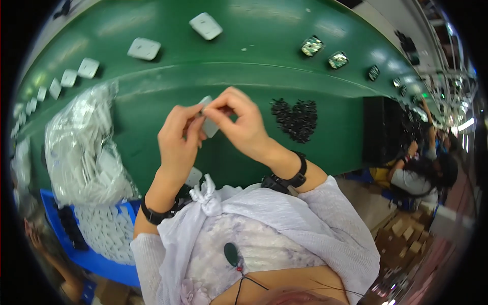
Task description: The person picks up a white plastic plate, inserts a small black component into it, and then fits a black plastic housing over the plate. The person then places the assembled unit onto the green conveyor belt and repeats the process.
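A small flat white plastic casing [211, 126] is between my hands above the green table [239, 168]. My left hand [178, 133] grips it from the left, with bent fingers partly hiding it. Thumb and index finger of my right hand [241, 121] pinch together at its upper edge; whether they hold a small part there I cannot make out. To the right of my right hand lies a pile of small black parts [297, 121], roughly heart-shaped. Another white piece [193, 176] lies at the near table edge, beside my left forearm.
At left a clear plastic bag [81, 152] holds white pieces, above a blue bin [101, 264] of small white parts. White casings [144, 49] line the far green strip; circuit boards [338, 60] lie at its right. A black box [376, 129] stands right. Co-workers [419, 175] sit beyond.
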Available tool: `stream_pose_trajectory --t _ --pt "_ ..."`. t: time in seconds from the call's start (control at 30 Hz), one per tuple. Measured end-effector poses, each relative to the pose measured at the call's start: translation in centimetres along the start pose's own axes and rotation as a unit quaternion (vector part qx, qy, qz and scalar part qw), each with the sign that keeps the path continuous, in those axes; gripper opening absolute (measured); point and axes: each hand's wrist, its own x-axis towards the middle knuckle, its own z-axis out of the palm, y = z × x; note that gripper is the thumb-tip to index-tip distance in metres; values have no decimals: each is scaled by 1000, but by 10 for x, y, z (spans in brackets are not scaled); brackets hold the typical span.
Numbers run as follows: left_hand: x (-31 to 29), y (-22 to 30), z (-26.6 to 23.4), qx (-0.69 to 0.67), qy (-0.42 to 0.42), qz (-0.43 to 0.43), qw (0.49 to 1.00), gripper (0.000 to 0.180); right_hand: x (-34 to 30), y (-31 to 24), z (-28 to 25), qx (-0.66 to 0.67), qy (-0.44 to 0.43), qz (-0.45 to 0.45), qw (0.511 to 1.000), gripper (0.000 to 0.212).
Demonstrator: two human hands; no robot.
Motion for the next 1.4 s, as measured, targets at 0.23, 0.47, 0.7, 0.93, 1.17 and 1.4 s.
stream_pose_trajectory --t 0.23,0.47,0.7,0.93,1.17,1.4 --pt "0 -8 2 29 3 28 999 10 1 8 -6 -46 -5 -59 997 6" --pt "-5 -10 4 -67 -11 -17 998 8 -3 13 -6 -154 6 -221 963 8" --pt "-10 11 14 -98 19 -74 992 18 -8 14 -6 15 3 -107 994 6" --pt "-6 -5 10 -215 6 -132 968 25 -18 6 -19 150 18 80 985 6" --pt "-17 2 6 -217 4 -147 965 13 -24 -9 -12 -13 -48 52 997 8" --pt "-21 -6 13 -214 0 -14 977 9 -22 -6 -6 4 -21 93 995 9"
